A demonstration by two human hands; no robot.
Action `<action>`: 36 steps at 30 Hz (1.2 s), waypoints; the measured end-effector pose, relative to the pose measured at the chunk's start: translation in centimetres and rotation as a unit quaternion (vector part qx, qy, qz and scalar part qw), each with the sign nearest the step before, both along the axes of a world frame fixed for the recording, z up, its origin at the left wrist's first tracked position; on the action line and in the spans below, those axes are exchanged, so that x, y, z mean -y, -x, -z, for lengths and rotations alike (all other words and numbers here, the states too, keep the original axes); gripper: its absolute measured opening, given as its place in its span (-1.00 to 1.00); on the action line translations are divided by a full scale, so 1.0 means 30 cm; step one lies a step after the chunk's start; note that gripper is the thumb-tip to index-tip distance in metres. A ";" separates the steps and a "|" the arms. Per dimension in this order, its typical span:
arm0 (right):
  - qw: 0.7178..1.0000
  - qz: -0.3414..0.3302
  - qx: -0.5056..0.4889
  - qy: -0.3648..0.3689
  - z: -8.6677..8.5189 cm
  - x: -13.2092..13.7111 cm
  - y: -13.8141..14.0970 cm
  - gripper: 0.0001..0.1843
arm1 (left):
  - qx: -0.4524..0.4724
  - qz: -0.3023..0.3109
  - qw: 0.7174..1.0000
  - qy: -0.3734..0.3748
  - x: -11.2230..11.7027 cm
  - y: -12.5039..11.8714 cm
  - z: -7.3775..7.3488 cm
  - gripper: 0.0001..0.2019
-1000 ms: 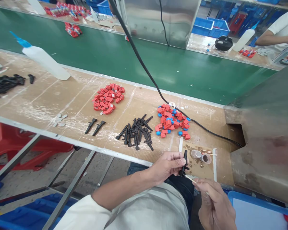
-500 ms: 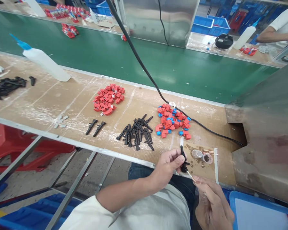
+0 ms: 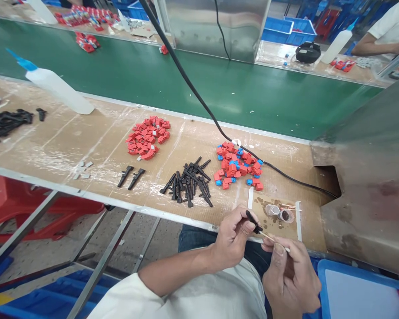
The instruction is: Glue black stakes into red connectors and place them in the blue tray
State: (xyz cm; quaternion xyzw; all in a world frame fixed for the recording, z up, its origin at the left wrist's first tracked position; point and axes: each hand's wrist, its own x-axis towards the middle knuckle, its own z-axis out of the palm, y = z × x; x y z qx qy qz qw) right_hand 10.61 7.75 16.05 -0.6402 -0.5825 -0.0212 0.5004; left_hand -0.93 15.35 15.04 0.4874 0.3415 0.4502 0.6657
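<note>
My left hand [image 3: 233, 238] pinches a small black plastic part [image 3: 253, 222] just in front of the bench edge. My right hand [image 3: 291, 277] grips a thin wooden stick [image 3: 273, 241] whose tip touches the black part. Just beyond lie two small round cups [image 3: 278, 212], one with dark liquid, on a stained patch of the bench. A pile of black parts [image 3: 189, 182] lies left of my hands, and a heap of red and blue pieces [image 3: 238, 167] lies behind them.
A heap of red pieces [image 3: 147, 137] and two lone black parts [image 3: 131, 176] lie on the brown bench [image 3: 53, 141]. A white squeeze bottle [image 3: 55, 87] lies at left. A black cable [image 3: 199, 99] crosses the green conveyor [image 3: 186, 84]. Another person's arm [image 3: 379, 42] shows at far right.
My left hand has tilted the black part from upright to slanting, and my right hand has risen closer to it with the stick. The view has shifted slightly.
</note>
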 end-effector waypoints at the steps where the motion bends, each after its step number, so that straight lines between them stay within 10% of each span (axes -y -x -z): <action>1: 1.000 0.001 -0.010 0.007 -0.003 -0.005 -0.004 -0.82 | 0.003 0.011 1.000 -0.001 -0.004 0.004 0.000 -0.54; 14: 0.994 -0.047 -0.092 0.037 0.021 -0.017 -0.054 -0.86 | 0.172 0.125 0.940 0.267 -0.066 -0.003 0.048 -0.50; 26: 0.986 -0.059 -0.127 0.087 -0.017 -0.010 -0.037 -0.87 | 0.129 0.171 0.951 0.222 -0.063 0.034 0.053 -0.54; 36: 0.986 -0.140 0.088 0.005 -0.013 0.016 -0.057 -0.80 | 0.049 0.145 0.976 0.155 -0.036 0.037 0.067 -0.56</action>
